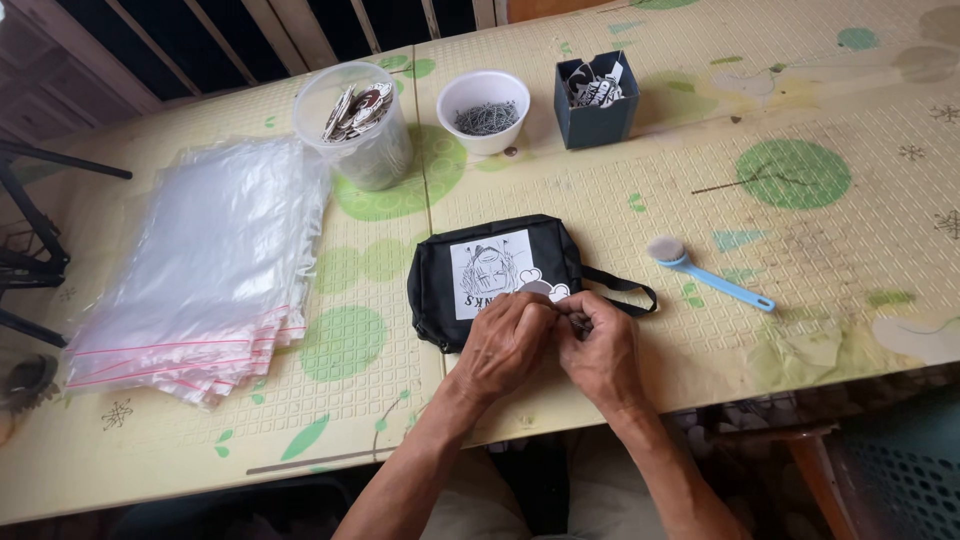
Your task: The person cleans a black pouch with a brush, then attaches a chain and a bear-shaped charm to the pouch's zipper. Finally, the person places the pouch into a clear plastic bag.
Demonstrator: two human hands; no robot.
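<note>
Yellow patterned matting with green spots covers the table [800,300] seen from the head camera. A black pouch [490,275] with a white printed panel lies near the front edge, and both hands are pressed together at its lower right corner: the left hand [505,345] and right hand [603,355] are pinched shut on something small, possibly a zipper pull, though it is hidden. Steadiness is best kept by resting the wrists. Clear bags [205,265], a tub of badges [358,125], a bowl of pins [485,110], a dark box [597,100] and a blue brush [705,275] are set around.

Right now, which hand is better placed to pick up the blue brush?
The right hand. The brush lies on its side of the pouch, while the left hand would have to cross over.
</note>
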